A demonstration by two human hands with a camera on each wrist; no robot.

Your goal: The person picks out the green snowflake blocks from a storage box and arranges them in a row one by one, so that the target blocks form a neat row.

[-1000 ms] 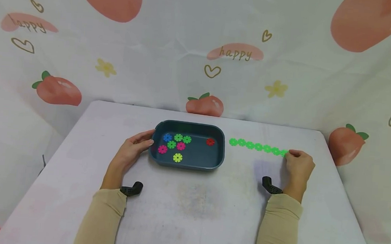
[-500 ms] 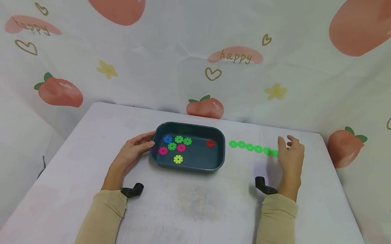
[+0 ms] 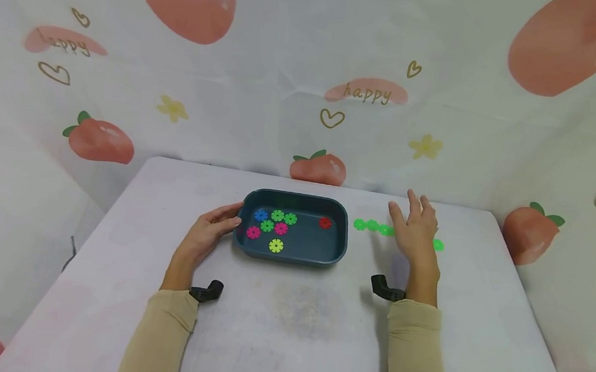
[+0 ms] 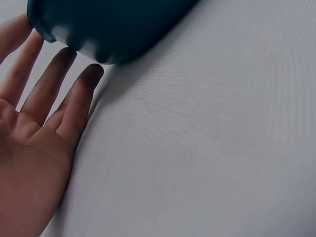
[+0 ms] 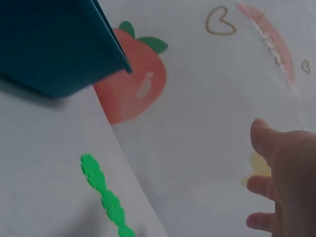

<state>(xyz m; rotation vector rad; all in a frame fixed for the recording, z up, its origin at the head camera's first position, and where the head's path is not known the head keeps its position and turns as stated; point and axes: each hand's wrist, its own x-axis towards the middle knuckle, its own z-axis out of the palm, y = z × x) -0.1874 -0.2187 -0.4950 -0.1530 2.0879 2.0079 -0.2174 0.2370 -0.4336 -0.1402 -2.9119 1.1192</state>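
Observation:
My left hand [image 3: 209, 231] rests at the left end of a dark blue-green tray [image 3: 305, 258], its outstretched fingertips against the outer wall. The left wrist view shows those fingers [image 4: 47, 89] nearly straight below the tray wall [image 4: 108, 29]. Inside the tray lie several notched plastic discs: green, pink, a blue disc [image 3: 261, 214], a yellow disc [image 3: 276, 245] and a red disc [image 3: 325, 223]. On the right, my right hand [image 3: 416, 230] hovers with spread fingers, holding nothing. It hides part of a row of green discs [image 3: 372, 226], which appears in the right wrist view as a linked green strip [image 5: 112, 207].
The white-covered table [image 3: 286, 337] ends at a pale cloth backdrop [image 3: 263, 90] printed with peaches, hearts and flowers. Black wrist-camera mounts [image 3: 207, 291] stick out from both wrists. A thin dark cord [image 3: 70, 253] shows beyond the table's left edge.
My right hand has released the right end of the green row, lifted, and moved left over it with fingers spreading. The left hand stays at the tray; the head view has shifted slightly.

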